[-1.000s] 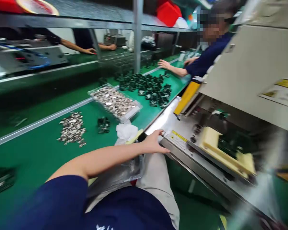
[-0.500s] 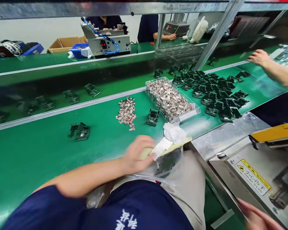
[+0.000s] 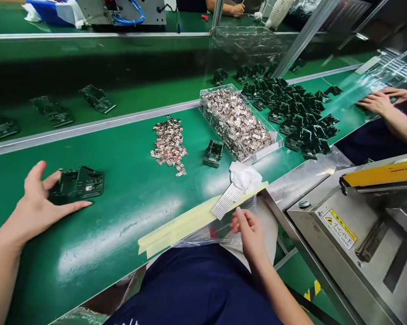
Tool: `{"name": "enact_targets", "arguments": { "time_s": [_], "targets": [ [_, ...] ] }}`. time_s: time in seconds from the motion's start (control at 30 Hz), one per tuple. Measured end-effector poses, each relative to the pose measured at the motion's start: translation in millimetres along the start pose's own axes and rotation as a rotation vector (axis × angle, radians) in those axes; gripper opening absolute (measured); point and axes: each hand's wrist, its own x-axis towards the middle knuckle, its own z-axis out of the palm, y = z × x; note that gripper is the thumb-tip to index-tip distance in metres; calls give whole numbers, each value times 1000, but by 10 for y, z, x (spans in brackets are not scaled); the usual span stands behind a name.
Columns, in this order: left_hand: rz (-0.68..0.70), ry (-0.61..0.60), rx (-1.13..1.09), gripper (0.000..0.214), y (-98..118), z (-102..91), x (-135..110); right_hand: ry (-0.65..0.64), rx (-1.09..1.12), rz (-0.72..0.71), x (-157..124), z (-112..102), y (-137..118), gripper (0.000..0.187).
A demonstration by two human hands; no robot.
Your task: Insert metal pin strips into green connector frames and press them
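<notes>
My left hand (image 3: 37,201) lies on the green bench with fingers spread, cupped against a black plastic part (image 3: 78,183) and touching its left end. My right hand (image 3: 249,232) is at the bench's near edge, fingertips pinched on the top of a clear plastic bag (image 3: 217,230) that hangs over my lap. Just above it lies a silvery strip of small pieces (image 3: 226,201) and a white cloth (image 3: 246,176). Pale yellow tape strips (image 3: 183,223) run along the bench edge.
A loose pile of metal clips (image 3: 168,144), a single black part (image 3: 213,153), a clear tray of clips (image 3: 274,145) and a heap of black parts (image 3: 291,115) lie ahead. A steel machine (image 3: 342,225) stands right. A co-worker's hands (image 3: 381,101) work far right. More black parts ride the conveyor (image 3: 97,99).
My view swung left from the machine to the bench. My left hand left the machine edge and went far left to the black part. My right hand came up to the bag.
</notes>
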Motion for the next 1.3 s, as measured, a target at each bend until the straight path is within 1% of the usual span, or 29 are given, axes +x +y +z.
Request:
{"name": "enact_targets", "arguments": {
  "time_s": [0.07,0.1,0.13,0.17,0.23,0.3,0.33,0.37,0.43,0.5,0.57,0.6,0.63,0.67,0.73,0.77,0.83,0.9,0.93,1.07,1.13,1.23,1.3],
  "targets": [
    [-115,28,49,106,102,29,39,134,-5,-93,86,-4,-27,41],
    [-151,40,53,98,160,49,36,174,-35,-136,137,1,-51,41],
    [-149,58,45,88,218,75,17,203,-68,-170,189,9,-75,41],
    [-120,82,45,78,273,108,-16,233,-110,-197,237,21,-95,41],
    [-1,123,69,59,383,202,-118,286,-219,-236,310,47,-111,42],
    [158,119,83,47,528,334,-242,300,-298,-241,343,69,-93,43],
    [225,92,63,44,629,413,-300,290,-310,-235,344,79,-76,44],
    [268,50,21,43,755,500,-351,268,-287,-225,337,88,-56,44],
    [302,-43,-127,46,1089,698,-422,211,-151,-201,303,109,-21,44],
    [302,-155,-334,49,1514,931,-456,183,-10,-196,253,132,5,45],
    [276,-297,-579,55,1979,1204,-473,181,74,-196,198,154,33,45],
    [239,-373,-713,56,2204,1355,-480,182,99,-195,173,162,53,46],
    [171,-443,-866,57,2411,1512,-488,182,124,-194,149,170,82,47],
    [95,-542,-999,59,2594,1666,-497,180,158,-191,129,177,118,48],
    [-35,-708,-1159,64,2867,1942,-523,187,261,-186,96,190,210,50],
    [-69,-748,-1197,66,2954,2048,-538,189,314,-176,84,198,258,49],
    [-66,-749,-1224,67,3044,2173,-566,170,367,-137,62,216,338,41],
    [-30,-716,-1239,63,3061,2193,-585,126,315,-113,43,236,375,34],
    [-20,-714,-1251,61,3058,2178,-589,115,267,-126,36,247,376,34],
    [-32,-749,-1272,58,3041,2107,-577,126,62,-281,43,277,348,40],
    [-14,-752,-1254,56,3031,2117,-563,115,-24,-309,65,266,364,42],
    [57,-701,-1207,54,3010,2164,-545,67,-140,-316,92,205,412,43],
    [101,-656,-1161,55,2997,2191,-541,-4,-209,-317,105,146,432,41]
  ]
}}
